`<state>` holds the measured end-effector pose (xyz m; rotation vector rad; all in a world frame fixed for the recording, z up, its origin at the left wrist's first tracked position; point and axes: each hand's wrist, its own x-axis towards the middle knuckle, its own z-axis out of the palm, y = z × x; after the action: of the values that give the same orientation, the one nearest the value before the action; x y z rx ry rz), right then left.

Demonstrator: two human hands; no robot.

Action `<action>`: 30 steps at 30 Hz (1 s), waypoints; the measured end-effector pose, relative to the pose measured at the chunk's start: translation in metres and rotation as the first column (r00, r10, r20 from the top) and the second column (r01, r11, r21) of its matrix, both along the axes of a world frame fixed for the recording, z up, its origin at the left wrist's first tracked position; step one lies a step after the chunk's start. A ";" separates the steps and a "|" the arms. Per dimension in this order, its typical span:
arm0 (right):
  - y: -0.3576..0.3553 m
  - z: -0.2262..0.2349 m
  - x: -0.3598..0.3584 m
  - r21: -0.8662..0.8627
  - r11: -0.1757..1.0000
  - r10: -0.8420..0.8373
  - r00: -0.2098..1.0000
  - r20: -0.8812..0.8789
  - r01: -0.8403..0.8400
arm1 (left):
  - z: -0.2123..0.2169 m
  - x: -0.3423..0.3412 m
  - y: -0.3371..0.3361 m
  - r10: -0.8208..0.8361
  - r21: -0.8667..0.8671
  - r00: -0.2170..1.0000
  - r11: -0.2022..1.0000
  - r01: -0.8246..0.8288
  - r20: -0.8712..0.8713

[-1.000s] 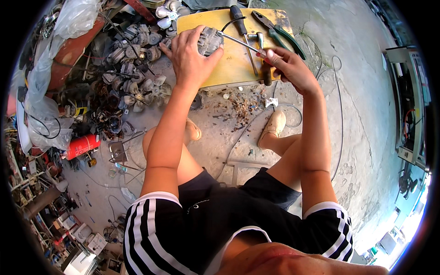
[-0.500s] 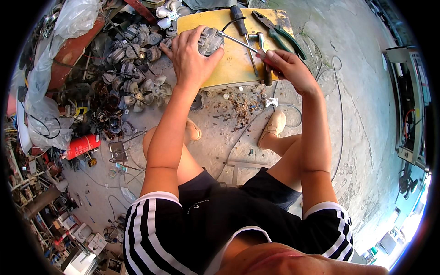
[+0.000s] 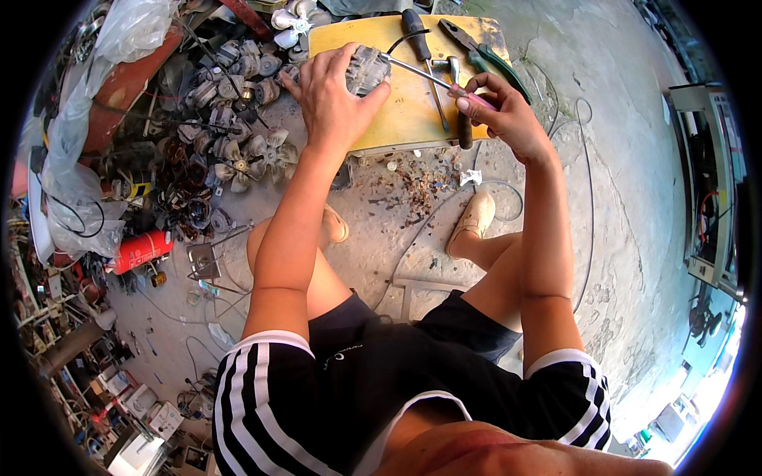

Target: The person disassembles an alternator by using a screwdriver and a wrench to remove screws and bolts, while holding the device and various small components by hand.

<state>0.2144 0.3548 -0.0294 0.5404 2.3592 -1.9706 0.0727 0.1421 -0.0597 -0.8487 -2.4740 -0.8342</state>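
Observation:
My left hand [image 3: 332, 97] grips a small grey electric motor [image 3: 368, 70] and presses it onto a low yellow wooden board [image 3: 405, 115]. My right hand [image 3: 502, 117] holds a screwdriver [image 3: 429, 76] by its pink handle, and the metal shaft reaches left so its tip touches the motor. Both forearms stretch out over my bent knees.
On the board lie a black-handled screwdriver [image 3: 418, 40], green-handled pliers [image 3: 484, 57] and another dark-handled tool [image 3: 463, 127]. A heap of small motors and fan blades [image 3: 226, 135] lies to the left. A red canister [image 3: 143, 250], cables, debris [image 3: 413, 184] and a cabinet [image 3: 710, 190] surround me.

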 end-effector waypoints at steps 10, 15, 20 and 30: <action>0.009 -0.009 -0.004 -0.034 0.993 -0.110 0.993 0.041 0.111 | 0.003 0.002 0.001 0.007 -0.006 1.000 1.000 -0.007 -0.001; 0.011 0.019 -0.001 -0.242 0.970 0.027 0.971 0.239 0.032 | 0.003 0.002 -0.001 0.008 0.004 1.000 1.000 -0.008 0.001; 0.002 -0.003 0.000 -0.047 0.994 -0.096 0.993 0.068 0.099 | 0.002 0.001 0.002 0.009 0.016 1.000 1.000 -0.009 -0.010; -0.001 -0.001 0.000 -0.030 0.996 -0.080 0.993 0.084 0.083 | 0.002 0.002 0.001 0.017 0.018 1.000 1.000 -0.017 -0.016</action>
<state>0.2143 0.3536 -0.0305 0.7126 2.2871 -1.9750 0.0742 0.1431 -0.0578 -0.8238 -2.4529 -0.8386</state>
